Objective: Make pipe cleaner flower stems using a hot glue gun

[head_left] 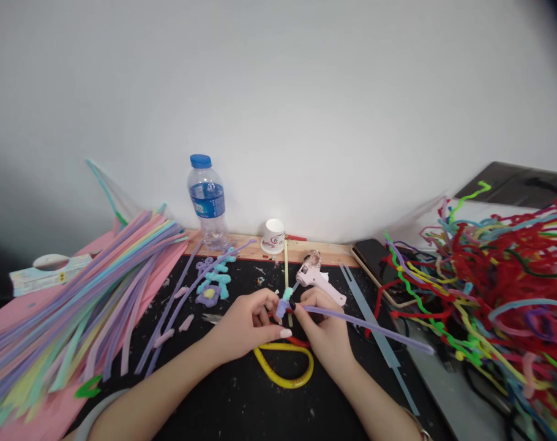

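Note:
My right hand pinches a purple pipe cleaner between thumb and fingers; its long end sticks out to the right. The pipe cleaner's other end is bent into a small lavender bunch with a teal tip. My left hand has curled fingers touching the left side of that bunch. Scissors with yellow and red handles lie on the black mat under both hands, partly hidden. Just beyond my right hand rests a pink glue gun. Left of my hands lie a purple flower and twisted teal pieces.
Straight pastel pipe cleaners are heaped at left, a tangled colourful pile at right. A water bottle and a paper cup stand by the wall. Translucent bluish strips and a phone lie right of my hands.

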`<state>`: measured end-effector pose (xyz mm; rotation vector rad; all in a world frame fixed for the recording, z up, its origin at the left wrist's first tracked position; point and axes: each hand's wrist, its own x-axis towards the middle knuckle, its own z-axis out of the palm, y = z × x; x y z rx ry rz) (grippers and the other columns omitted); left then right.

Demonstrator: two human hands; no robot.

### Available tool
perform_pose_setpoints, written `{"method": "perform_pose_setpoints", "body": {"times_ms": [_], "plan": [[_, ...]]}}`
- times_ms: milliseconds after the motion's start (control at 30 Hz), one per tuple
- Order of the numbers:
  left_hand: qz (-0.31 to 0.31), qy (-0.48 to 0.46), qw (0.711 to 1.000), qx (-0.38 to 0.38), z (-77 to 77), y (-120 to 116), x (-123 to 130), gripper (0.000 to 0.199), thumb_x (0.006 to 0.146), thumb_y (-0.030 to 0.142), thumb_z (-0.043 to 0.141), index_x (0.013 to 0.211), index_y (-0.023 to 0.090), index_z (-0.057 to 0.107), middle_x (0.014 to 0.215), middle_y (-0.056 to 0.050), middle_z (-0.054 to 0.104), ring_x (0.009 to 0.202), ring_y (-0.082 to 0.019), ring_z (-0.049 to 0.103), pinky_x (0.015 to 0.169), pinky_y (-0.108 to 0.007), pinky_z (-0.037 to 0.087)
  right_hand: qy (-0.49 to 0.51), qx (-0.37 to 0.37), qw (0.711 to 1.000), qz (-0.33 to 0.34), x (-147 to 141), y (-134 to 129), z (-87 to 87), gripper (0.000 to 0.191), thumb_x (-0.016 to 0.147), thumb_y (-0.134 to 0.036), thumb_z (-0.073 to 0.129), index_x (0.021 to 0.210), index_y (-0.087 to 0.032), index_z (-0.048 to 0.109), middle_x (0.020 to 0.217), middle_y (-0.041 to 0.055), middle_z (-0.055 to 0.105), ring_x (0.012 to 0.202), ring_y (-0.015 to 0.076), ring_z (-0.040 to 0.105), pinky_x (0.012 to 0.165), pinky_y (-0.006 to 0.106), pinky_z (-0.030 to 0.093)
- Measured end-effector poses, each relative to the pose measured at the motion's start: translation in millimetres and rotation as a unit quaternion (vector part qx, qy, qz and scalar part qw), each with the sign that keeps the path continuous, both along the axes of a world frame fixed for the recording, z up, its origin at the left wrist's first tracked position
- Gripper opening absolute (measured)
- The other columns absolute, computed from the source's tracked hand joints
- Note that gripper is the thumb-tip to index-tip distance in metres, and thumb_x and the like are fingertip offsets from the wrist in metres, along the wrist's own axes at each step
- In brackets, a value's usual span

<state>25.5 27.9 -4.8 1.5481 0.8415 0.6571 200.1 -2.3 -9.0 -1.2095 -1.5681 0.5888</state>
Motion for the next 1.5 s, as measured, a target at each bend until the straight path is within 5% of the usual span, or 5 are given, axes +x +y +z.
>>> {"method": "perform_pose_setpoints", "body": {"times_ms": [233, 700, 1233, 1500], "plan": [[0.024, 0.04, 0.999, 0.009, -3.2, -1.0, 2.7, 0.018, 0.08, 0.032, 0.059, 0.077, 0.015, 0.056, 0.064, 0.003, 0.056, 0.052, -0.01, 0.054, 0.05, -0.021, 0.043, -0.003, 0.008, 1.0, 0.012, -3.9, -1.6, 1.1, 0.028, 0.083, -0.022, 0.057, 0.057, -0.02, 0.046, 0.062, -0.0006, 0.05, 0.057, 0.0143, 0.048, 0.053, 0.026, 0.037], [0.01, 0.039, 0.999, 0.034, 1.6, -0.7, 0.5, 0.03, 0.091, 0.035, 0.042, 0.074, 0.015, 0.056, 0.062, 0.001, 0.06, 0.049, -0.01, 0.054, 0.051, -0.021, 0.043, -0.033, 0.029, 0.999, 0.014, -2.3, 0.2, 2.1, 0.018, 0.084, -0.019, 0.056, 0.066, -0.019, 0.055, 0.066, 0.0013, 0.055, 0.063, 0.0164, 0.054, 0.057, 0.029, 0.043], [0.065, -0.065, 0.993, -0.068, -1.4, -2.4, 2.8, 0.035, 0.088, 0.044, 0.046, 0.072, 0.014, 0.052, 0.049, 0.005, 0.052, 0.036, -0.006, 0.043, 0.039, -0.017, 0.029, -0.074, 0.066, 0.993, 0.061, -2.2, -6.8, 8.3, 0.014, 0.084, -0.01, 0.05, 0.074, -0.019, 0.053, 0.077, 0.0036, 0.055, 0.071, 0.0161, 0.054, 0.063, 0.028, 0.044], [0.005, -0.183, 0.962, -0.204, -3.7, -2.6, 0.8, 0.031, 0.088, 0.04, 0.049, 0.077, 0.013, 0.056, 0.049, 0.004, 0.052, 0.033, -0.003, 0.038, 0.037, -0.015, 0.025, -0.066, 0.08, 0.992, 0.067, -1.4, -5.9, 4.8, 0.014, 0.086, -0.011, 0.048, 0.075, -0.019, 0.052, 0.075, 0.0027, 0.055, 0.07, 0.0154, 0.054, 0.064, 0.027, 0.044]]}}
